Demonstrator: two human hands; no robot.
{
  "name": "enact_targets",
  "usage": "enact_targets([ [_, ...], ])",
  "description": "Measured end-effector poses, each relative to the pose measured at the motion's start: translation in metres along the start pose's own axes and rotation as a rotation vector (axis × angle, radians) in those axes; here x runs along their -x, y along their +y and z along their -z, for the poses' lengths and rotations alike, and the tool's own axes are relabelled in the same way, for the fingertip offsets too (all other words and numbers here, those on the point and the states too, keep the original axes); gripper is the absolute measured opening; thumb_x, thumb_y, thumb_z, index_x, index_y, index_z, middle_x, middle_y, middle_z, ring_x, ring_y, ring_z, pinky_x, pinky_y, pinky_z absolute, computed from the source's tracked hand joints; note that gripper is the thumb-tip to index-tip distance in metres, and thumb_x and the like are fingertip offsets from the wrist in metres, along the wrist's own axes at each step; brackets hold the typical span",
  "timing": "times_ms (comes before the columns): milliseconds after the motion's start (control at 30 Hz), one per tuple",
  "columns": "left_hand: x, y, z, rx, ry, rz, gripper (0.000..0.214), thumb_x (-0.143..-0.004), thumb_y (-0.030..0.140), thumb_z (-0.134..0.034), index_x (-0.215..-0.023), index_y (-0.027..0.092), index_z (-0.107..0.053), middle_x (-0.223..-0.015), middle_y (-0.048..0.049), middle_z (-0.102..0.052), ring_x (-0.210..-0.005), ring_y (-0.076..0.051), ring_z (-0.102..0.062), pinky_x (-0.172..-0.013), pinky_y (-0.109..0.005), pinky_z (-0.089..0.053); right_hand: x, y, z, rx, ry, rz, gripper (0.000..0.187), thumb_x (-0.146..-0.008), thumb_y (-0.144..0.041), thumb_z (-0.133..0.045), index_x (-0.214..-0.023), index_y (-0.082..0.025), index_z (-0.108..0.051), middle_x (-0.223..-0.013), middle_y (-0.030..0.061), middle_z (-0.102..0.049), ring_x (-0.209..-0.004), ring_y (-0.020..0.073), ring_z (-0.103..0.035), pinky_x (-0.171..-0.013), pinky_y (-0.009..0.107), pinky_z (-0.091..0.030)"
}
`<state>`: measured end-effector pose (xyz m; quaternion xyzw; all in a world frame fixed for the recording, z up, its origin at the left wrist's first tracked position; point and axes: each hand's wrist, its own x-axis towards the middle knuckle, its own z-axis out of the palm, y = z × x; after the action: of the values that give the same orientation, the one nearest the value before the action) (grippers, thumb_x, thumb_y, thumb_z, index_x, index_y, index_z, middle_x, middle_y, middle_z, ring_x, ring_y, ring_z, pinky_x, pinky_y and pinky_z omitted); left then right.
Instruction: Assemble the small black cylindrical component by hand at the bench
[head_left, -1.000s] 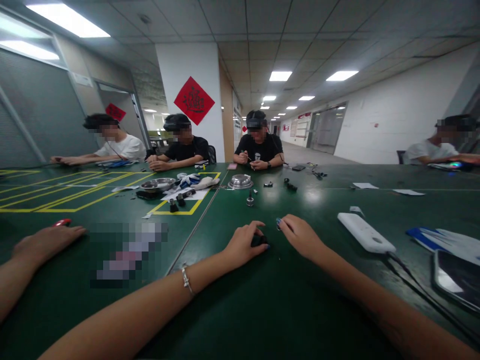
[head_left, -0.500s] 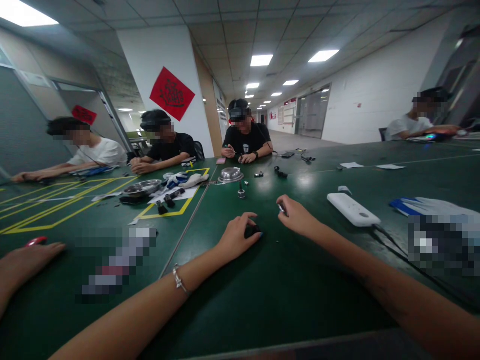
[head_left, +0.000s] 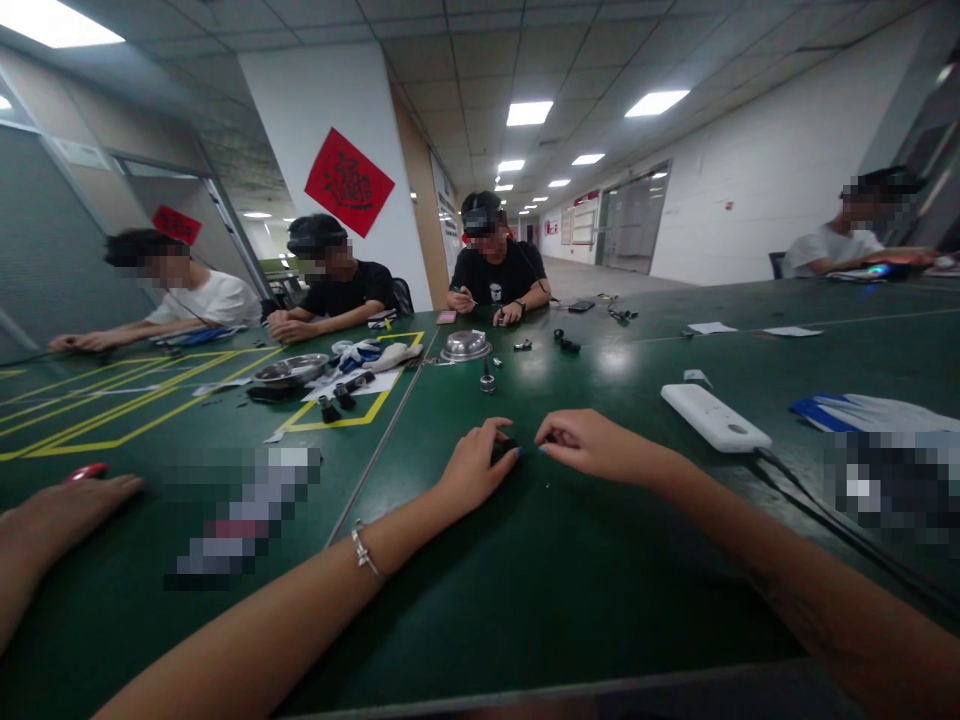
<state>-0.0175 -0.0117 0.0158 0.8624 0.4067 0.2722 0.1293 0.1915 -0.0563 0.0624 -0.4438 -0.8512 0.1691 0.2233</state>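
My left hand (head_left: 474,462) rests on the green table (head_left: 600,590), thumb and fingers closed around a small black part (head_left: 505,450) whose kind I cannot make out. Just right of it, my right hand (head_left: 583,440) is pinched, fingertips pointing at the black part with a small gap between. Whatever the right fingers hold is hidden behind them. Beyond both hands a small metal piece with an upright stem (head_left: 487,380) stands on the table. A tiny pale speck (head_left: 547,485) lies below the right hand.
An upturned steel bowl (head_left: 465,346) and another steel bowl (head_left: 291,370) sit farther back, near gloves (head_left: 356,353) and black parts (head_left: 343,396). A white power strip (head_left: 714,418) with cables lies right. Someone's hand (head_left: 82,505) rests at left on a red object. Several people sit around.
My right hand has moved left and slightly down, closer to the left hand. The shiny piece that showed in its fingers is now out of sight. The left hand keeps the black part.
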Motion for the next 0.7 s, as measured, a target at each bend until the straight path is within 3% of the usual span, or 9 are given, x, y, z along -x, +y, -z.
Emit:
enact_targets([
  [133, -0.002, -0.002, -0.002, -0.002, 0.026, 0.026, 0.037, -0.081, 0.025, -0.055, -0.116, 0.018, -0.045, -0.097, -0.0061, -0.062, -0.096, -0.022, -0.057, -0.088, -0.039, -0.044, 0.000, -0.004, -0.016, 0.017, -0.201, 0.083, 0.017, -0.081, -0.018, -0.052, -0.092, -0.016, -0.065, -0.088, 0.0044, -0.065, -0.076, 0.0143, -0.059, -0.069, 0.024, -0.043],
  [433, 0.000, -0.003, -0.003, -0.010, 0.013, -0.001, 0.041, -0.078, 0.023, -0.058, -0.116, 0.018, -0.043, -0.098, -0.0056, -0.062, -0.097, -0.023, -0.056, -0.089, -0.039, -0.044, -0.005, 0.006, -0.022, 0.031, -0.132, 0.093, 0.017, -0.083, -0.018, -0.052, -0.096, -0.014, -0.063, -0.089, 0.0056, -0.063, -0.077, 0.0143, -0.057, -0.071, 0.025, -0.042],
  [567, -0.001, -0.003, -0.004, -0.014, 0.009, -0.012, 0.042, -0.079, 0.025, -0.057, -0.117, 0.017, -0.043, -0.099, -0.0064, -0.062, -0.098, -0.023, -0.056, -0.089, -0.040, -0.043, -0.005, 0.006, -0.005, -0.068, -0.110, -0.022, 0.019, -0.082, -0.021, -0.055, -0.097, -0.012, -0.059, -0.078, 0.0028, -0.060, -0.066, 0.0110, -0.053, -0.060, 0.021, -0.041],
  [700, -0.001, -0.004, -0.004, -0.017, -0.005, -0.027, 0.041, -0.080, 0.027, -0.056, -0.117, 0.017, -0.043, -0.100, -0.0069, -0.062, -0.097, -0.024, -0.056, -0.089, -0.041, -0.044, 0.017, -0.009, 0.030, -0.199, -0.276, -0.068, 0.019, -0.078, -0.028, -0.061, -0.089, -0.013, -0.059, -0.072, 0.0006, -0.058, -0.062, 0.0099, -0.053, -0.055, 0.020, -0.041],
])
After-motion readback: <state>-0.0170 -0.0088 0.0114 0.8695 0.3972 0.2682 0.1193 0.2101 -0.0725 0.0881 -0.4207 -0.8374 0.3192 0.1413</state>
